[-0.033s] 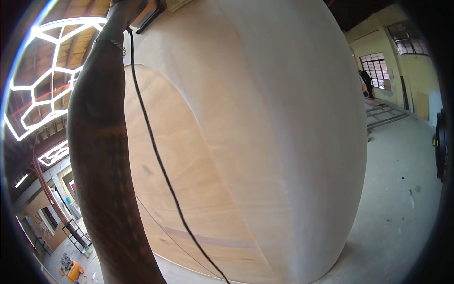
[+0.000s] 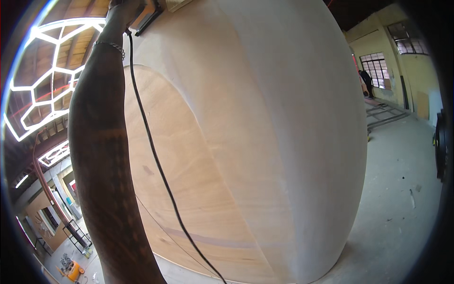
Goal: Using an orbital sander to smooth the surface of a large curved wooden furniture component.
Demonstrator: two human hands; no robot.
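Left hand (image 2: 124, 12) up at top left of big curved panel (image 2: 250, 142), fingers mostly out of sight; can't tell if clamped or loose. Black-edged tool (image 2: 150, 21) right beside it. Black cord (image 2: 162, 170) hangs down across panel's front. Past panel's rounded right edge, grey floor (image 2: 392, 189) stretches away, metal bars (image 2: 388, 115) farther back.

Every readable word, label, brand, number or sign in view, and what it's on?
None readable.
Curved panel: no lettering visible.
Black cable: no lettering visible.
Dark-edged tool: cut off by the frame, no text readable.
Orange machine: too small to make out any marking.
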